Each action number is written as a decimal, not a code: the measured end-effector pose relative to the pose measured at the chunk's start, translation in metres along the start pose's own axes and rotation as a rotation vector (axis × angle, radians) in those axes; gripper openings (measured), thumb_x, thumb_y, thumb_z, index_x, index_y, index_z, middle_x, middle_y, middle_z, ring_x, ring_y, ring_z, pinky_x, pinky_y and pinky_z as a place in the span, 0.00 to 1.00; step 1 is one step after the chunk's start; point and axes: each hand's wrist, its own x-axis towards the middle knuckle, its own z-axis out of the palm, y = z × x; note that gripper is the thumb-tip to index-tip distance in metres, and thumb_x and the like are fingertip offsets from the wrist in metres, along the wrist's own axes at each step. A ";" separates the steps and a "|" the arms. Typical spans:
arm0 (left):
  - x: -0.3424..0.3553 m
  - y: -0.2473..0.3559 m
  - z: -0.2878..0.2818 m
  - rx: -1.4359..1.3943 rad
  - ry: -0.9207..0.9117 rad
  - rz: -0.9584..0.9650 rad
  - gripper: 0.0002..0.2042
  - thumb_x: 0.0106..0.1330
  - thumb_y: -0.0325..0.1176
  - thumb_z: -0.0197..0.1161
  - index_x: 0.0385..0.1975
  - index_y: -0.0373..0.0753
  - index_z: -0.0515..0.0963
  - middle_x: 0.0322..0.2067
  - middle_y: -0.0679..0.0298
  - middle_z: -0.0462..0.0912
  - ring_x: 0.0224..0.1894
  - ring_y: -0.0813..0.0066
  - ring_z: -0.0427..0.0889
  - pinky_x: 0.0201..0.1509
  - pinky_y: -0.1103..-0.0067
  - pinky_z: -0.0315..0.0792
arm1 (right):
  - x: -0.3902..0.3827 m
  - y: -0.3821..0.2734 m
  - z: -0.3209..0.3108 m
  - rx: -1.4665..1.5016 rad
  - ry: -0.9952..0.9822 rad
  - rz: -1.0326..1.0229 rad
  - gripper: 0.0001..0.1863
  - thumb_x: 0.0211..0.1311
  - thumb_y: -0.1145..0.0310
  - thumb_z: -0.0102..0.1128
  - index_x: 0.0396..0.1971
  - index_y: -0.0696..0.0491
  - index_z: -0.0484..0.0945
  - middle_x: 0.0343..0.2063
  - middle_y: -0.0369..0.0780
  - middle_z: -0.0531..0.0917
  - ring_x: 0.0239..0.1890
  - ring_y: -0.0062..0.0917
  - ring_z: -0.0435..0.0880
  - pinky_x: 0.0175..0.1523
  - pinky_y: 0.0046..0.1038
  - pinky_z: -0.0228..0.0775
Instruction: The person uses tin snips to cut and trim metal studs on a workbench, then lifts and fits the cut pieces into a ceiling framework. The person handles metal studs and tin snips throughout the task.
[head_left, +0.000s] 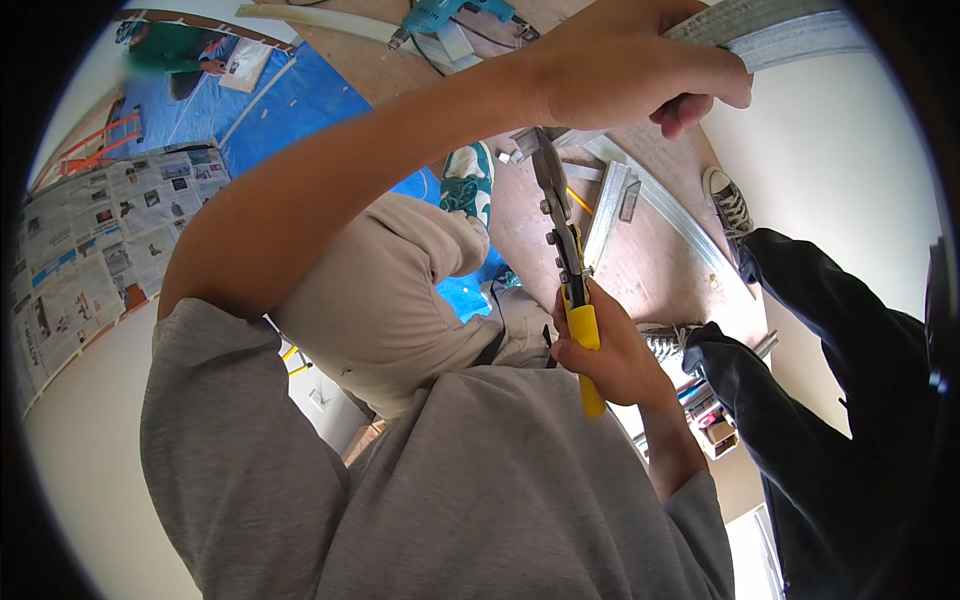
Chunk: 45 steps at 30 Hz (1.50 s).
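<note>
The left hand (620, 75) is grasping a grey metal channel (790, 38) at the upper right, while the right hand (622, 345) is wrapping its fingers around the yellow grip of a pair of snips (571, 262), its dark blades pointing up and away from the body. Beneath them a pinkish-brown floor (642, 275) is bearing a short metal channel (604, 215) and a long metal strip (675, 205); a teal drill (438, 16) is lying farther off. A blue sheet (295, 108) is covering the floor to the left, newspaper (100, 245) is lining an area beside it, and a pale wall (850, 150) is rising at right. A person in green (165, 48) is working on the sheet; another, in black trousers (850, 365), is standing close by at right.
</note>
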 end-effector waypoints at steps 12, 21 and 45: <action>-0.007 -0.016 -0.007 -0.135 -0.095 0.026 0.08 0.66 0.33 0.62 0.33 0.34 0.76 0.21 0.66 0.76 0.20 0.79 0.73 0.25 0.78 0.69 | 0.020 0.017 0.006 -0.031 -0.050 -0.080 0.22 0.51 0.64 0.66 0.42 0.58 0.71 0.29 0.43 0.78 0.32 0.31 0.78 0.42 0.35 0.73; 0.005 -0.016 -0.003 0.371 0.093 -0.012 0.10 0.66 0.35 0.63 0.35 0.33 0.78 0.23 0.66 0.75 0.24 0.80 0.74 0.28 0.79 0.69 | 0.025 -0.006 -0.018 -0.563 0.301 0.007 0.36 0.50 0.62 0.68 0.55 0.64 0.64 0.34 0.59 0.82 0.41 0.54 0.85 0.47 0.47 0.76; 0.020 0.009 -0.041 -0.161 0.720 0.319 0.07 0.73 0.34 0.59 0.34 0.41 0.72 0.23 0.68 0.70 0.24 0.76 0.72 0.32 0.79 0.69 | 0.198 0.144 0.043 -0.428 0.843 0.022 0.44 0.52 0.48 0.78 0.62 0.61 0.70 0.59 0.53 0.73 0.64 0.44 0.72 0.66 0.45 0.66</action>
